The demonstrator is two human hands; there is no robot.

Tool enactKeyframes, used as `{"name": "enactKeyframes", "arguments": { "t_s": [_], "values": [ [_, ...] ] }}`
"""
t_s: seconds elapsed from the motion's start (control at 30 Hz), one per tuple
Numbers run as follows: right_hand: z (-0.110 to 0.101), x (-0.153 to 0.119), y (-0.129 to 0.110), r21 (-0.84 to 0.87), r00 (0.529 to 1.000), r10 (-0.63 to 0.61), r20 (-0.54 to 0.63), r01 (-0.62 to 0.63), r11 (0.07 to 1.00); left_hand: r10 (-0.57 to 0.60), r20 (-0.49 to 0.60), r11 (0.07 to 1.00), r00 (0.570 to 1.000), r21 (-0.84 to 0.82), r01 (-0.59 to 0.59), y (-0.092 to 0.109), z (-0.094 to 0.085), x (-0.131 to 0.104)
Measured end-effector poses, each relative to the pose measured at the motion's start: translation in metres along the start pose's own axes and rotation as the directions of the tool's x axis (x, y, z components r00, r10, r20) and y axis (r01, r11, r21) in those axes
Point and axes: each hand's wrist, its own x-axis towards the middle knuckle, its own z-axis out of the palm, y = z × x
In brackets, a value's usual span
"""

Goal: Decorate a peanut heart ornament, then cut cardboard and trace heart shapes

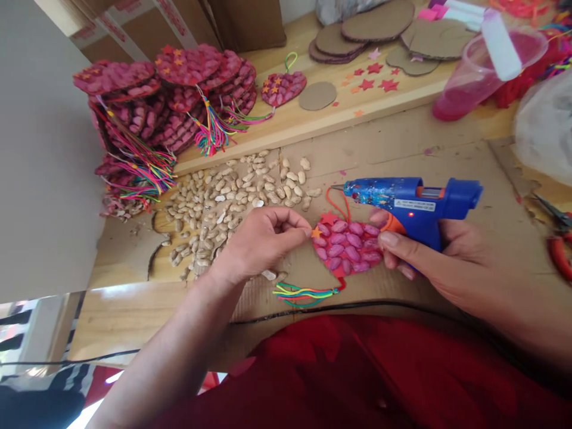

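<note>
In the head view, my right hand is wrapped round a blue hot glue gun with an orange trigger and a lit red light. Its thumb also rests at the right edge of a red ornament covered in pink-painted peanuts. With fingertips pinched together, my left hand touches an orange star at the ornament's left edge. A red star sits at its top, beside a red cord loop. From the bottom hangs a multicoloured string tassel. The gun's nozzle points left, above the ornament.
Loose peanuts cover the board to the left. Stacked pink peanut ornaments with tassels stand behind them. Along the raised shelf lie cardboard discs and red stars. A pink cup and scissors are at right. A black cable runs in front.
</note>
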Motion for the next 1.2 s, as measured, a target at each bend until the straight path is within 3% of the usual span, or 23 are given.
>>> {"name": "enactKeyframes", "arguments": {
  "t_s": [0.2,0.33,1.2],
  "values": [
    [0.002,0.004,-0.012,-0.106,0.998,-0.017,-0.059,0.011,0.994,-0.012,-0.04,0.999,0.999,-0.031,0.01,0.0,-0.008,0.0],
    [0.004,0.005,-0.017,-0.133,0.997,-0.026,-0.071,0.016,0.991,-0.045,0.026,0.999,0.999,-0.01,0.045,-0.001,-0.006,0.0],
    [0.004,0.006,-0.013,-0.172,0.997,-0.018,-0.073,0.005,0.985,-0.043,-0.015,0.996,0.999,0.076,0.044,-0.005,0.005,0.004]
  ]
}}
